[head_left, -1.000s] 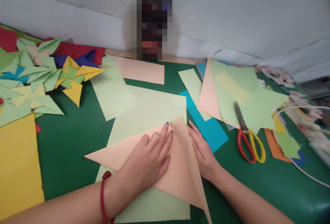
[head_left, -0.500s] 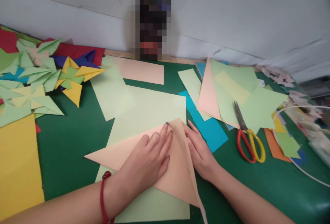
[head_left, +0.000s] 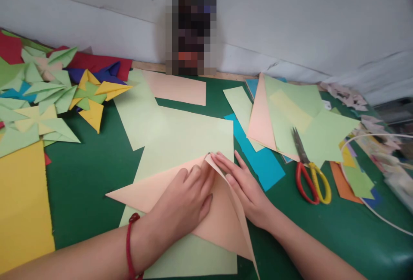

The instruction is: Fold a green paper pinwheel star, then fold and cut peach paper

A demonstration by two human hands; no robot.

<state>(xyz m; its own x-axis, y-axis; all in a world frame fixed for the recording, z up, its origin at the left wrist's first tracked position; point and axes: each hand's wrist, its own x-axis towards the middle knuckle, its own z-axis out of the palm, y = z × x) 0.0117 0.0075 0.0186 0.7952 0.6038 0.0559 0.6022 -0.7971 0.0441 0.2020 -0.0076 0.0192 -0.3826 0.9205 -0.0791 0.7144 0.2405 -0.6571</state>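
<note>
A peach sheet of paper, folded along a diagonal, lies in front of me on pale green paper. My left hand rests on it, palm down with the fingers stretched out, pressing it flat. The paper's right-hand flap stands raised and leans left over those fingertips, hiding them in part. Against the outer side of this flap lies my right hand, its fingers extended and pushing the edge over. Where the right thumb sits is hard to make out.
Scissors with red and yellow handles lie at the right, beside green sheets and a blue strip. Folded paper stars pile up at the left above a yellow sheet. A pixelated dark object stands against the wall.
The right flap of the peach paper has swung up and left, over the left fingertips. My right hand's fingers have shifted left with it; the left hand stays put.
</note>
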